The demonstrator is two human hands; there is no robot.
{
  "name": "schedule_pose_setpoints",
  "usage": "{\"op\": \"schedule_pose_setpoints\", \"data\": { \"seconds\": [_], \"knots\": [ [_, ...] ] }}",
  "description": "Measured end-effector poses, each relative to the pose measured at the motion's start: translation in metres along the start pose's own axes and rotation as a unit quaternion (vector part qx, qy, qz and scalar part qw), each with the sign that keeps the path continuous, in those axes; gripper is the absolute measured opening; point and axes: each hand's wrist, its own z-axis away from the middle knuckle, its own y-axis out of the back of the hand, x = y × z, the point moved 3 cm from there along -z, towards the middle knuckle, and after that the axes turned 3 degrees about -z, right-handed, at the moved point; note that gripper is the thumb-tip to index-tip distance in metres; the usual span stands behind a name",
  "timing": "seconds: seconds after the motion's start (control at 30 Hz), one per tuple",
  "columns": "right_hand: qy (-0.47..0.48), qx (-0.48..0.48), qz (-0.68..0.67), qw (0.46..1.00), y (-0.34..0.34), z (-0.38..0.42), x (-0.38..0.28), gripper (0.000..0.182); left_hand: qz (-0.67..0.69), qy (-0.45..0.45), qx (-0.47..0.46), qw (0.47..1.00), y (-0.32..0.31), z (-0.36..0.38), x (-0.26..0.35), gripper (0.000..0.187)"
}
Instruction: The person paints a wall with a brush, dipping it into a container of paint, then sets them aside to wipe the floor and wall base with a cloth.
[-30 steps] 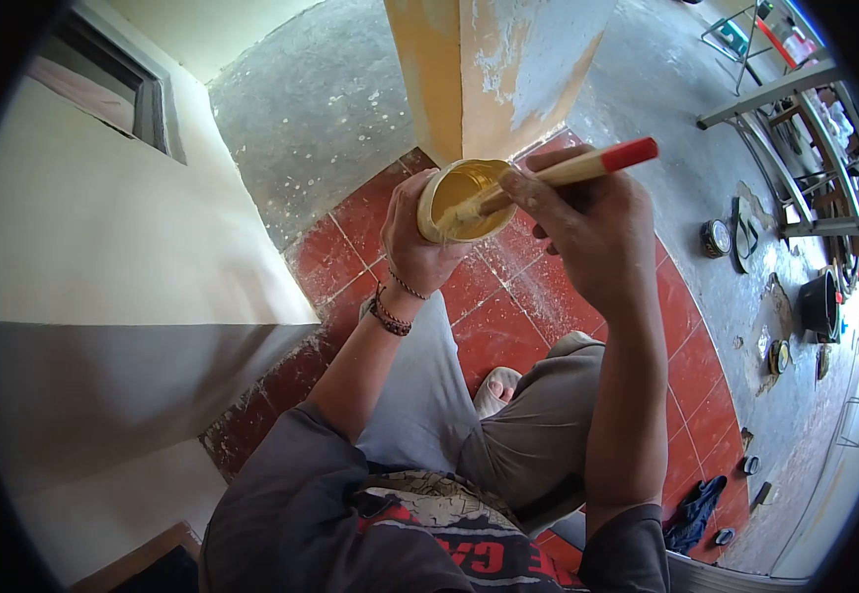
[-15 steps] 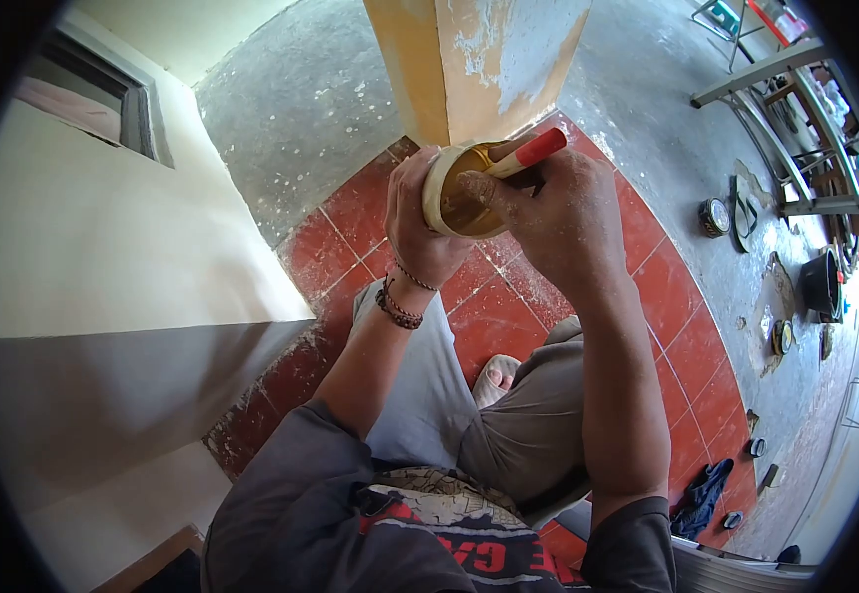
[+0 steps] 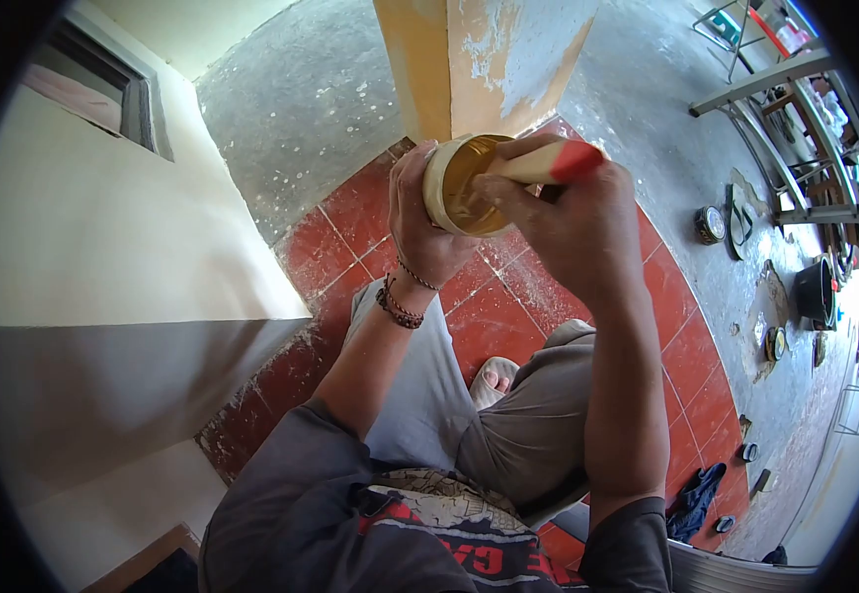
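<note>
Brush: red handle end shifted to the right since the earlier frame, the handle now nearer level across the view. Held in the right hand, fingers pinched around the handle; lower end inside the can, bristles hard to make out.

Can: pale outside, yellowish inside, mouth tilted into view, gripped around its side by the left hand.

Obstructions: right-hand fingers and brush, covering part of the can's mouth; pillar, patchy yellow and grey, standing just beyond the can in the view; wall, pale above and grey below, to the left, with a window and pink cloth.

Floor, right side: round tin beside a flip-flop; black bucket; small tin; dark cloth on dusty red tiles; metal frame at upper right.
</note>
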Motion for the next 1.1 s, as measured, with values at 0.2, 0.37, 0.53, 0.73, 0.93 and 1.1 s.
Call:
{"op": "schedule_pose_setpoints", "data": {
  "seconds": [0.2, 0.37, 0.53, 0.73, 0.93, 1.1],
  "knots": [
    [-0.051, -0.030, -0.131, 0.990, 0.013, 0.002, -0.010, 0.016, 0.010, -0.008, -0.046, 0.999, 0.004, -0.006, -0.002, 0.085],
    [0.080, -0.071, -0.045, 0.993, 0.014, 0.003, -0.013, 0.017, 0.018, -0.010, -0.073, 0.997, 0.010, -0.011, -0.001, 0.087],
    [0.081, -0.091, -0.015, 0.992, 0.010, 0.004, -0.018, 0.025, 0.010, -0.067, -0.068, 0.995, 0.010, -0.015, 0.004, 0.086],
    [0.047, -0.119, -0.008, 0.992, 0.010, 0.005, -0.013, 0.028, 0.015, -0.062, -0.065, 0.996, 0.010, -0.008, 0.005, 0.088],
    [0.035, -0.119, 0.001, 0.992, 0.007, 0.006, -0.013, 0.027, 0.007, -0.073, -0.057, 0.996, 0.012, -0.007, 0.006, 0.086],
    [0.044, -0.096, -0.018, 0.994, 0.017, 0.009, -0.015, 0.019, 0.050, -0.008, -0.116, 0.992, 0.015, -0.009, 0.001, 0.083]
  ]
}}
